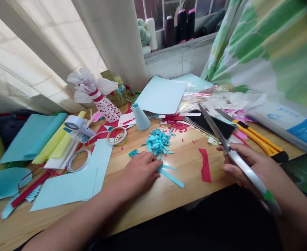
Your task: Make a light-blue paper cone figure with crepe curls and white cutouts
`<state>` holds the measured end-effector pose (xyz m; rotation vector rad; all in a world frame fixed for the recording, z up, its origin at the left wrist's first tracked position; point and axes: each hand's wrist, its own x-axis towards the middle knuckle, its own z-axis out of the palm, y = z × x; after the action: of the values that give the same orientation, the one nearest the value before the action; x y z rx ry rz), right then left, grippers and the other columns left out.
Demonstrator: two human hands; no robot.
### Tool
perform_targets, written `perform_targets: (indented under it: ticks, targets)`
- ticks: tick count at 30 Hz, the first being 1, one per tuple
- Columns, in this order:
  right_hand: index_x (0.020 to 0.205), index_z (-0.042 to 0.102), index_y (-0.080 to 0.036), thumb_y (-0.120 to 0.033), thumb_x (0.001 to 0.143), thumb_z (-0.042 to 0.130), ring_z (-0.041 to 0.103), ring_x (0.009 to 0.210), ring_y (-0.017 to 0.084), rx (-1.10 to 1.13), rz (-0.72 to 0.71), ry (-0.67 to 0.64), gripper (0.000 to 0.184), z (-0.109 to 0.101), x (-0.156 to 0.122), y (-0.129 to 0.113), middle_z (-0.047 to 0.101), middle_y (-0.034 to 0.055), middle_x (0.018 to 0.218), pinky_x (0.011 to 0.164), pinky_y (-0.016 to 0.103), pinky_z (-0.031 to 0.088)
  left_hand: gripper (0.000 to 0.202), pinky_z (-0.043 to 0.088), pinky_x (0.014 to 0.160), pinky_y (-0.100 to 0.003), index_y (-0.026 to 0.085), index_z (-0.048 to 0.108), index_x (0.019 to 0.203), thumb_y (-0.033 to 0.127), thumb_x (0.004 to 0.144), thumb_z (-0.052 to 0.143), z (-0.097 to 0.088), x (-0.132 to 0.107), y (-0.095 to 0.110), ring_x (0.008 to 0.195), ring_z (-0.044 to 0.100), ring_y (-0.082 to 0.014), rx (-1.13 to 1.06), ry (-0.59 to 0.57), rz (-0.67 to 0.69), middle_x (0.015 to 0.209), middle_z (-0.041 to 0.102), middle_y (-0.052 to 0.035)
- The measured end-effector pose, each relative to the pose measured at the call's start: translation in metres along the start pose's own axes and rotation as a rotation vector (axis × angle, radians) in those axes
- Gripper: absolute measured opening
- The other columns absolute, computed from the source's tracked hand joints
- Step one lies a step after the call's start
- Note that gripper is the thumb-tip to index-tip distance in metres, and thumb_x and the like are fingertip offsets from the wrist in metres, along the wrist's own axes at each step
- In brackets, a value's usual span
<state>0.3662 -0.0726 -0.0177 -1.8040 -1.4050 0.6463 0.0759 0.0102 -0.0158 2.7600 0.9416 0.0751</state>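
My right hand (250, 164) is closed around the handle of long-bladed metal scissors (217, 132), whose tips point up and left over the wooden table (153, 205). My left hand (140, 170) rests palm down, fingers curled over light-blue paper strips (170, 177) that stick out from under the fingertips. Just above those fingers lies a heap of cut light-blue paper shreds (158, 141). A torn red paper strip (205, 165) lies between my hands, near the scissors.
A yellow utility knife (258, 139) and a black sheet (208, 127) lie beyond the scissors. Light-blue paper cone (140, 118), tape rolls (117, 136), coloured paper sheets (32, 137) and a paper-decorated bottle (108, 109) crowd the table's far and left parts.
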Motion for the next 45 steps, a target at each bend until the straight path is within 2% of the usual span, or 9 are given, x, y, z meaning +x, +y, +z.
perform_targets:
  ticks: [4, 8, 14, 18, 24, 29, 34, 38, 45]
  targets:
    - [0.103, 0.059, -0.023, -0.061, 0.064, 0.067, 0.044, 0.035, 0.011, 0.112, 0.070, -0.036, 0.055, -0.003, -0.002, -0.001, 0.062, 0.0011, 0.067, 0.033, 0.025, 0.039, 0.014, 0.042, 0.076, -0.032, 0.019, 0.064, 0.093, 0.023, 0.085, 0.052, 0.002, 0.005, 0.007, 0.088, 0.051, -0.0201, 0.001, 0.007, -0.051, 0.095, 0.058, -0.0074]
    - [0.107, 0.058, -0.022, -0.062, 0.066, 0.064, 0.049, 0.041, 0.012, 0.081, 0.060, 0.004, 0.058, -0.002, -0.003, 0.003, 0.063, 0.0024, 0.073, 0.037, 0.026, 0.042, 0.018, 0.041, 0.072, -0.031, 0.016, 0.062, 0.079, 0.019, 0.087, 0.047, 0.008, 0.003, 0.010, 0.083, 0.050, -0.0186, 0.028, 0.070, -0.022, 0.091, 0.060, -0.0076]
    - [0.105, 0.060, -0.019, -0.063, 0.069, 0.060, 0.062, 0.057, 0.021, -0.202, -0.092, 0.066, 0.057, 0.001, 0.000, 0.013, 0.067, 0.0048, 0.071, 0.054, 0.031, 0.049, 0.022, 0.043, 0.077, -0.033, 0.016, 0.060, 0.080, 0.020, 0.090, 0.041, 0.021, -0.009, 0.010, 0.084, 0.054, -0.0188, 0.046, 0.154, 0.032, 0.089, 0.065, -0.0081]
    - [0.105, 0.061, -0.020, -0.059, 0.073, 0.056, 0.067, 0.070, 0.029, -0.441, -0.118, 0.084, 0.051, 0.006, 0.005, 0.016, 0.072, 0.0096, 0.082, 0.057, 0.035, 0.048, 0.021, 0.043, 0.065, -0.027, 0.017, 0.058, 0.078, 0.016, 0.089, 0.040, 0.017, -0.022, 0.007, 0.068, 0.055, -0.0157, 0.050, 0.198, -0.012, 0.072, 0.063, -0.0044]
    - [0.113, 0.058, -0.019, -0.048, 0.075, 0.053, 0.067, 0.077, 0.033, -0.716, -0.032, 0.016, 0.048, 0.012, 0.012, 0.014, 0.073, 0.0106, 0.086, 0.058, 0.037, 0.048, 0.021, 0.044, 0.064, -0.024, 0.019, 0.059, 0.080, 0.018, 0.089, 0.040, -0.006, -0.060, -0.022, 0.068, 0.058, -0.0135, 0.000, 0.202, -0.192, 0.074, 0.064, -0.0022]
    - [0.117, 0.060, -0.023, -0.041, 0.073, 0.055, 0.068, 0.079, 0.034, -0.841, -0.097, -0.021, 0.048, 0.011, 0.018, 0.021, 0.073, 0.0096, 0.095, 0.057, 0.037, 0.048, 0.022, 0.047, 0.068, -0.025, 0.020, 0.063, 0.094, 0.018, 0.086, 0.043, -0.023, -0.091, -0.049, 0.074, 0.062, -0.0147, 0.032, 0.263, -0.298, 0.085, 0.067, -0.0036]
    - [0.116, 0.062, -0.023, -0.044, 0.073, 0.056, 0.068, 0.074, 0.033, -0.892, -0.109, -0.004, 0.049, 0.012, 0.024, 0.024, 0.074, 0.0101, 0.089, 0.057, 0.038, 0.048, 0.025, 0.049, 0.066, -0.027, 0.019, 0.066, 0.092, 0.015, 0.086, 0.042, -0.004, -0.065, -0.017, 0.072, 0.061, -0.0162, 0.019, 0.284, -0.080, 0.079, 0.067, -0.0066]
    - [0.119, 0.061, -0.024, -0.047, 0.074, 0.055, 0.068, 0.075, 0.032, -0.905, -0.108, 0.029, 0.051, 0.015, 0.029, 0.025, 0.074, 0.0110, 0.094, 0.057, 0.038, 0.049, 0.027, 0.048, 0.087, -0.038, 0.016, 0.061, 0.109, 0.017, 0.090, 0.041, 0.020, -0.032, 0.019, 0.105, 0.057, -0.0240, 0.087, 0.314, 0.114, 0.116, 0.062, -0.0138]
    - [0.123, 0.059, -0.019, -0.044, 0.077, 0.053, 0.066, 0.087, 0.032, -0.821, -0.171, 0.024, 0.052, 0.021, 0.031, 0.029, 0.070, 0.0120, 0.108, 0.067, 0.039, 0.051, 0.044, 0.039, 0.100, -0.044, 0.012, 0.041, 0.134, 0.021, 0.092, 0.036, 0.040, -0.041, 0.029, 0.128, 0.041, -0.0284, 0.136, 0.065, 0.232, 0.141, 0.044, -0.0109]
